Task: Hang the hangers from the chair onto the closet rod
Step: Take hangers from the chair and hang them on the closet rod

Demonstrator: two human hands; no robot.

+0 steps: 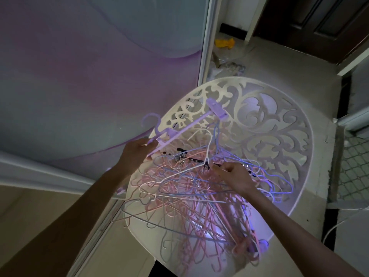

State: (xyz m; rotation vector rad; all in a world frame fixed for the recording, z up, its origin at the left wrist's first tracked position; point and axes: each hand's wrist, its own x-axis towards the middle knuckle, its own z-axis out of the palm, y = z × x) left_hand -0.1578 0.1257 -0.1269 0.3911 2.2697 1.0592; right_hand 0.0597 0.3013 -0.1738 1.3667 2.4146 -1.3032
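Lilac plastic clip hanger (185,124) is being lifted out of the tangle by the left hand (137,150); the fingers are being curled round its bar near the hook end, and the far clip end is being carried over the chair back. Pick-up step is judged to be in progress, nothing is being hung yet, and the closet rod is not being shown.

Pink, blue and white wire hangers (191,196) are being left heaped and interlocked on the seat of the white round chair with the cut-out scroll back (279,124), some hanging over the front edge. A black-and-chrome metal clip hanger (191,157) is being held down in the heap just beside the right hand (233,174).

Right hand is being pressed into the pile with fingers curled and pinched around thin wire; which hanger is being gripped cannot be told, possibly the white wire hanger (179,172).

Next move, as judged: the lilac hanger is to be drawn clear without wire hooks being dragged along, the pile being steadied by the right hand, then carried toward the pale mirrored closet door (99,66) side.
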